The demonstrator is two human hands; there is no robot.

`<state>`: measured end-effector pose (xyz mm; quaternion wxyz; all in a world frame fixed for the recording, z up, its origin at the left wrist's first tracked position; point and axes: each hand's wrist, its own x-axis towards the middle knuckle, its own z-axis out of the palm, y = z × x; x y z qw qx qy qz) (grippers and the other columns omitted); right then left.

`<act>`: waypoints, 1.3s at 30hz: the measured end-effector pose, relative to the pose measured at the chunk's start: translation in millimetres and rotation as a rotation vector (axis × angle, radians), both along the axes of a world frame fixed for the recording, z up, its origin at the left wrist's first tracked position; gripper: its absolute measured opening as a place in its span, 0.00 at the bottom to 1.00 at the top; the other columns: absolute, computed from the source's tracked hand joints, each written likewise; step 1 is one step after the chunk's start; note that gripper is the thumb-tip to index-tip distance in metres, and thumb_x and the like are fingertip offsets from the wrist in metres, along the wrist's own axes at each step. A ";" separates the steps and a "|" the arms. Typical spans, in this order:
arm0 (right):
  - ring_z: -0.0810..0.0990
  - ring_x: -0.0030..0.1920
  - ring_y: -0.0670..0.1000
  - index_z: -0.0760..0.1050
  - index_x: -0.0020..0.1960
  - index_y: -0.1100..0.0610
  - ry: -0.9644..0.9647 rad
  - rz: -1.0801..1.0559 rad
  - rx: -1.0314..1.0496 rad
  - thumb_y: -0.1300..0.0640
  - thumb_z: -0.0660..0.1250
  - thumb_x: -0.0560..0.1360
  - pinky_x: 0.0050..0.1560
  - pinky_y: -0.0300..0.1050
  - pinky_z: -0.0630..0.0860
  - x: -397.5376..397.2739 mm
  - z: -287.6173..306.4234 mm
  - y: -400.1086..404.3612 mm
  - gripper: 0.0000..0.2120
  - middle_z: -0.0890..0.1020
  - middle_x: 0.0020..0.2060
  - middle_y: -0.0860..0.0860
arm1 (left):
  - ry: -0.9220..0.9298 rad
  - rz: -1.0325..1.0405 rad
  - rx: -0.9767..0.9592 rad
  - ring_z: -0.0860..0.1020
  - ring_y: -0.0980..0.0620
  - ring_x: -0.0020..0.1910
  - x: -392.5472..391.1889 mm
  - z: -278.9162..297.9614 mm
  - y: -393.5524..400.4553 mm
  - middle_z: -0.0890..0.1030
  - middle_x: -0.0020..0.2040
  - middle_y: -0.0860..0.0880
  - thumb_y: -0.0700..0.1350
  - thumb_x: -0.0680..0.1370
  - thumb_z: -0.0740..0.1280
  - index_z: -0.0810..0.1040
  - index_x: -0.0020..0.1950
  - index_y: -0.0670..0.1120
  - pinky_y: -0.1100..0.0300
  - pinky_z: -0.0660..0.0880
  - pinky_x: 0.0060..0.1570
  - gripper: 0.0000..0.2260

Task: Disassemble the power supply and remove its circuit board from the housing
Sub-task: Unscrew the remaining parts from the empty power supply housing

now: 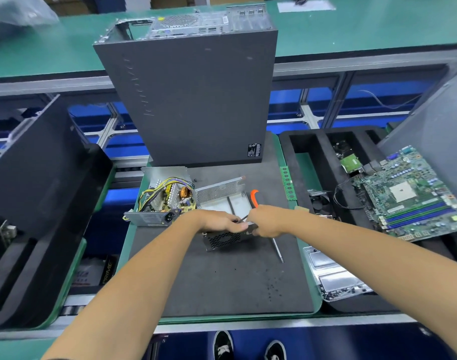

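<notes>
Left hand [222,221] and right hand [267,222] close together, fingers curled onto the top of the fan-grilled cover [226,239] on the worktop [222,287]; right also grips orange-handled pliers [254,198]. Circuit board [174,197] seated in the open housing [154,216], just beyond the left hand. Judged: board stiff but fragile, best lifted by bare edges; sheet metal light, sharp-edged. Exact pinch point hidden between hands; screws not discernible. Screwdriver [277,249] beneath the right wrist.
</notes>
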<state>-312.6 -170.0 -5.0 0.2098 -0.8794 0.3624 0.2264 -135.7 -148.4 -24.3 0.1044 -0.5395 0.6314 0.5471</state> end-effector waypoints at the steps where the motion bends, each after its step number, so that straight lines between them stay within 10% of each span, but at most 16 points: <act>1: 0.71 0.41 0.56 0.72 0.47 0.61 0.012 -0.002 -0.007 0.57 0.63 0.79 0.39 0.44 0.65 0.5 -1.2 0.3 0.07 0.75 0.42 0.57 | 0.009 0.003 0.028 0.65 0.53 0.70 -1.0 0.7 -1.0 0.67 0.72 0.53 0.70 0.71 0.56 0.69 0.70 0.52 0.51 0.57 0.72 0.34; 11: 0.72 0.39 0.56 0.71 0.45 0.61 0.005 -0.015 -0.037 0.58 0.63 0.79 0.38 0.45 0.67 0.9 -11.6 0.3 0.06 0.71 0.39 0.54 | 0.076 -0.002 -0.109 0.72 0.54 0.61 -2.4 -6.5 -4.4 0.76 0.60 0.54 0.63 0.80 0.47 0.75 0.57 0.51 0.54 0.63 0.67 0.24; 15: 0.72 0.35 0.55 0.68 0.39 0.59 -0.004 -0.043 -0.056 0.59 0.63 0.78 0.35 0.46 0.69 -1.4 -20.3 0.0 0.10 0.68 0.33 0.52 | 0.031 -0.005 -0.174 0.68 0.52 0.42 -3.9 -11.1 -4.6 0.71 0.41 0.54 0.70 0.73 0.50 0.68 0.40 0.52 0.53 0.66 0.52 0.22; 24: 0.70 0.29 0.52 0.62 0.32 0.55 -0.024 -0.071 -0.061 0.61 0.65 0.76 0.31 0.44 0.68 -2.8 -28.3 -3.5 0.17 0.68 0.31 0.51 | 0.142 0.017 -0.090 0.71 0.51 0.48 -4.9 -10.4 -9.9 0.77 0.49 0.47 0.67 0.72 0.56 0.76 0.51 0.42 0.55 0.67 0.56 0.29; 30: 0.68 0.29 0.50 0.61 0.33 0.55 -0.021 -0.012 -0.077 0.61 0.64 0.76 0.26 0.43 0.60 -4.3 -28.5 -5.1 0.17 0.67 0.30 0.51 | 0.279 0.140 0.033 0.59 0.57 0.24 6.2 -11.8 -8.5 0.62 0.27 0.55 0.52 0.79 0.64 0.66 0.31 0.51 0.66 0.56 0.23 0.18; 39: 0.68 0.35 0.53 0.61 0.32 0.55 -0.010 0.002 -0.075 0.61 0.64 0.77 0.27 0.43 0.59 -5.5 -24.7 -5.7 0.18 0.66 0.32 0.51 | 0.223 0.082 -0.204 0.62 0.54 0.31 -2.4 1.2 -9.9 0.67 0.33 0.47 0.39 0.78 0.64 0.73 0.37 0.43 0.62 0.59 0.31 0.09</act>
